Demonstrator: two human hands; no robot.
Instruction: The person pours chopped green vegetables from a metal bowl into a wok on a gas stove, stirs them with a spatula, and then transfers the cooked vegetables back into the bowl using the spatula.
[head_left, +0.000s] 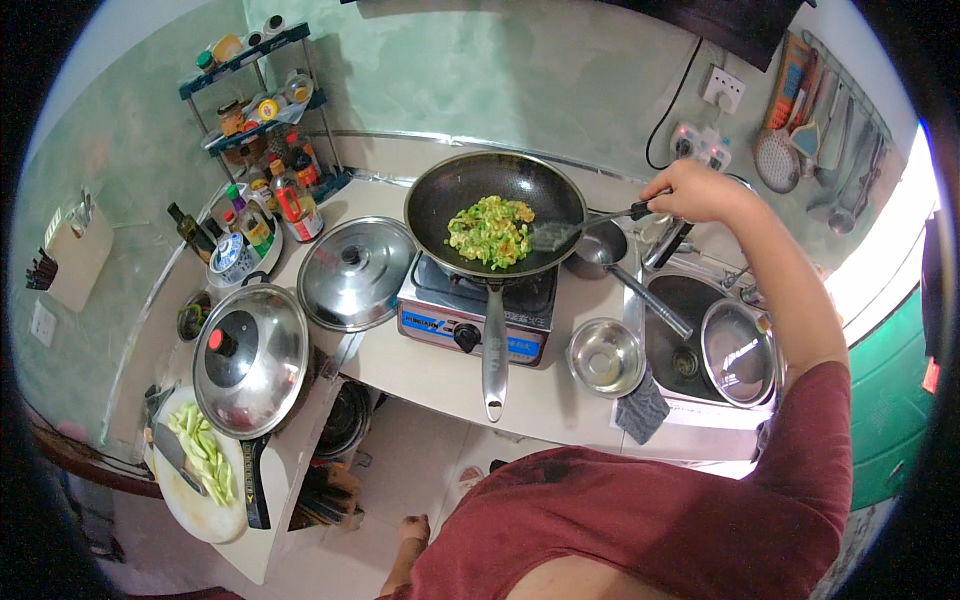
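Observation:
My right hand (694, 191) grips the dark handle of a spatula (600, 220) to the right of the wok. The blade dips into a black-coated wok (491, 169), at the right edge of a heap of scrambled egg with chopped green pieces (491, 232). Under the wok is a single-burner gas stove (420, 311) with a black knob (466, 337). The wok's metal handle (494, 352) points towards me over the counter edge. Low at my side hangs my left hand (414, 528), fingers curled, with nothing visible in it.
Left of the stove lie a steel lid (356, 274) and a second covered pan (255, 367). A cutting board (214, 525) bears sliced green vegetable (201, 454) and a knife (176, 457). Rightward are a saucepan (600, 251), a steel bowl (606, 358), a grey cloth (643, 409) and a sink (667, 330).

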